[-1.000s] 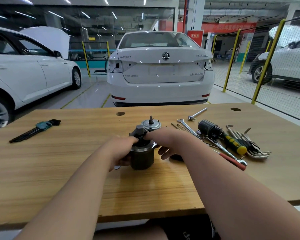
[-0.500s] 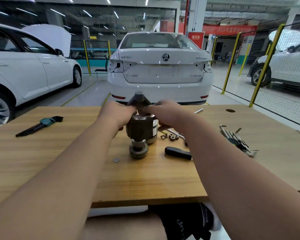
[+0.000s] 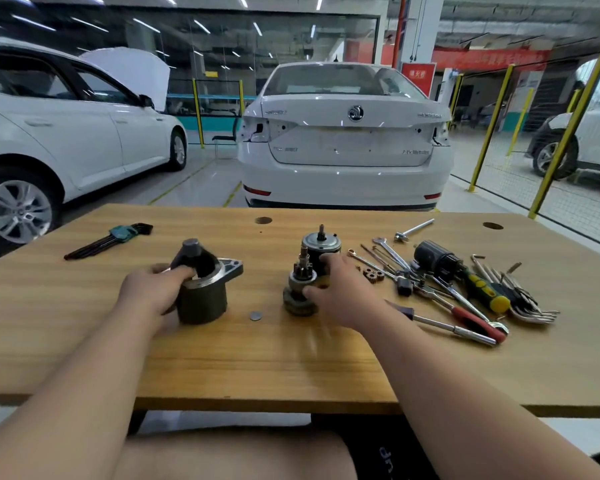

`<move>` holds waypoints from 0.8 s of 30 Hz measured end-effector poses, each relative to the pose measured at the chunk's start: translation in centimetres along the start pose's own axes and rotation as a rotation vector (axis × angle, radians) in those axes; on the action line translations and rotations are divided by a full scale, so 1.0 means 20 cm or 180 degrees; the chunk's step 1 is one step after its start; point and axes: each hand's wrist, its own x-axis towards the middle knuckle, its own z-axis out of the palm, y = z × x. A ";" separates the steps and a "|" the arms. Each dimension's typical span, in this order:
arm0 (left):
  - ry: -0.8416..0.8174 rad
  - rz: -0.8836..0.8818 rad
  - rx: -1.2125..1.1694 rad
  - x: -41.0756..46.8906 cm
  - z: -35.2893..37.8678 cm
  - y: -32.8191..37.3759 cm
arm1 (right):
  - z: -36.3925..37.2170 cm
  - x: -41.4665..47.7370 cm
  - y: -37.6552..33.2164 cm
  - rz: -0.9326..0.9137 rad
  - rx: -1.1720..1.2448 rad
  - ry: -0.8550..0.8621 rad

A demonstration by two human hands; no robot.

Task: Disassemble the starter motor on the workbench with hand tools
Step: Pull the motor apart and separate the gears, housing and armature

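Note:
The dark starter housing (image 3: 205,299) with its grey flanged nose stands on the wooden workbench (image 3: 222,368) left of centre. My left hand (image 3: 155,289) grips it from the left, fingers curled over its rim. To the right stands the pinion drive assembly (image 3: 300,285) on its geared base, and my right hand (image 3: 336,292) holds it, thumb against its lower part. Just behind it stands a silver armature part (image 3: 321,242) with a short shaft pointing up.
A small round disc (image 3: 256,315) lies between the two parts. Small gears (image 3: 373,273), wrenches, a ratchet (image 3: 465,317), a yellow-green screwdriver (image 3: 482,289), a black solenoid (image 3: 433,256) and loose hex keys crowd the right side. A hex key set (image 3: 110,239) lies far left. Parked cars stand beyond.
The housing was lifted off the drive assembly and moved left, down onto the bench. My right hand went to the drive assembly, which now stands apart from the housing.

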 end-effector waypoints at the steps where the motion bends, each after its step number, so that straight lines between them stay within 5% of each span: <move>1: -0.0172 -0.0005 -0.0257 0.01 0.02 0.00 | 0.03 0.01 -0.02 0.0001 -0.0008 -0.0023; 3: -0.0074 0.0112 -0.0491 0.00 0.07 0.00 | 0.08 0.02 -0.04 -0.0028 -0.0002 0.0016; 6: 0.1045 0.1204 0.0241 -0.17 0.16 -0.06 | 0.10 -0.01 -0.01 -0.0177 0.0408 -0.0062; 7: 0.1110 0.1760 0.0470 -0.24 0.21 -0.08 | 0.09 -0.02 0.01 -0.0246 0.0541 -0.0130; 9: 0.0354 0.2376 0.1148 -0.35 0.30 -0.11 | 0.07 -0.03 0.05 -0.0321 0.0673 -0.0083; 11: -0.0717 0.2105 0.1609 -0.39 0.39 -0.14 | 0.05 -0.01 0.08 -0.0373 0.0673 -0.0038; 13: -0.1173 0.1784 0.1498 -0.40 0.45 -0.15 | 0.04 0.01 0.08 -0.0464 0.0470 -0.0200; 20: -0.1571 0.1852 0.1064 -0.31 0.45 -0.14 | 0.09 0.07 0.08 -0.0959 -0.0289 -0.0452; 24: -0.0829 0.2045 0.1346 -0.29 0.50 -0.18 | 0.07 0.03 0.14 -0.0877 -0.0200 0.0164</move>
